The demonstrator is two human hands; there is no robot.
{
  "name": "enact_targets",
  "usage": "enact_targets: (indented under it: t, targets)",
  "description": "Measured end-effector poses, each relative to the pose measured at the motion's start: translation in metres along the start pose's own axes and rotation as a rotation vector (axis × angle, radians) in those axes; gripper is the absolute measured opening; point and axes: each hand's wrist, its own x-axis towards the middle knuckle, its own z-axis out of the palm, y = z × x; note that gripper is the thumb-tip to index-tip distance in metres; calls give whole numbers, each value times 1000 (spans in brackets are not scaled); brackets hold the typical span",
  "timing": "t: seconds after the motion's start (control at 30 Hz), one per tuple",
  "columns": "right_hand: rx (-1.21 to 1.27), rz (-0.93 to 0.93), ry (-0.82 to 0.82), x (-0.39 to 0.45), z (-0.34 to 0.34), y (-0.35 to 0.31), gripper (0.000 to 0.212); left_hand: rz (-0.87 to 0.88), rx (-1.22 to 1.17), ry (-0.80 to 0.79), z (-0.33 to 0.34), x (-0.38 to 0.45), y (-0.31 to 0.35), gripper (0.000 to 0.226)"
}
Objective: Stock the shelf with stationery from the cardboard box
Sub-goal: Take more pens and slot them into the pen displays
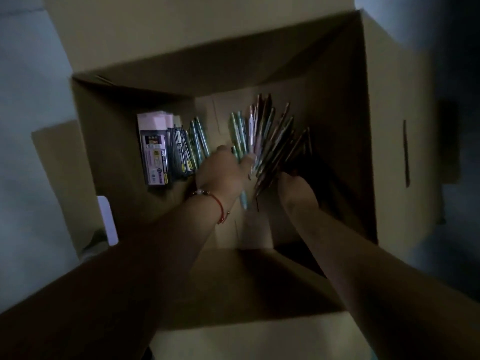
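Cardboard box [384, 126] sits open on the floor [31, 126], flaps out, person leaning over it with both arms reaching inside. Dim light, some blur.

Left hand [223, 175], red string bracelet [219, 206] on the wrist, is curled round a fanned bunch of pens [262, 141] near the middle of the box bottom; thumb across the pastel barrels, pen ends sticking out below the palm toward the near wall.

Right hand [296, 188] is just beside it, toward the right wall, fingers tucked into the darker side of the same bunch. Looks like it's gripping those pens, but the fingertips are lost in shadow, so can't tell how firmly.

Against the left wall of the box: purple-and-white packet [155, 152] lying flat, with dark slim packs [181, 152] just beside it and a few more loose teal pens [200, 139] leaning on those. These lie apart from the held bunch, a strip of bare box bottom between.
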Motion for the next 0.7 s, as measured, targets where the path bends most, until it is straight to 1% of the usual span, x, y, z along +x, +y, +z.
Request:
enact_targets:
  t: [0.07,0.1,0.17,0.2,0.27,0.33,0.4,0.5,0.57,0.6,0.67,0.7]
  targets:
    - [84,45,-11,9,4,-4,38,28,-15,4,-1,3,1,38]
    - [20,-2,3,10,5,-5,39,52,-37,-11,-1,4,2,36]
    - [1,-28,-15,10,4,-6,43,101,-74,-46,-1,5,4,25]
    - [72,-10,-37,9,3,-5,43,99,-99,-59,1,5,6,21]
    - [246,38,-88,8,-1,-6,41,50,-164,-88,3,6,10,18]
    - [334,64,-91,2,-5,-5,42,6,-210,-100,4,6,12,20]
    - [383,67,-81,1,-5,-6,40,-23,-247,-111,3,5,14,21]
    - [366,11,22,-4,-2,-5,29,-104,-343,-162,-4,-1,17,19]
    - [379,4,112,-15,1,-1,16,-160,-474,-180,-12,-9,15,12]
    - [414,8,130,-24,4,1,15,-192,-560,-186,-18,-15,13,12]
    - [507,5,86,-51,8,2,21,-253,-731,-211,-30,-31,9,16]
    - [591,31,36,-69,9,1,24,-277,-797,-219,-37,-40,8,17]
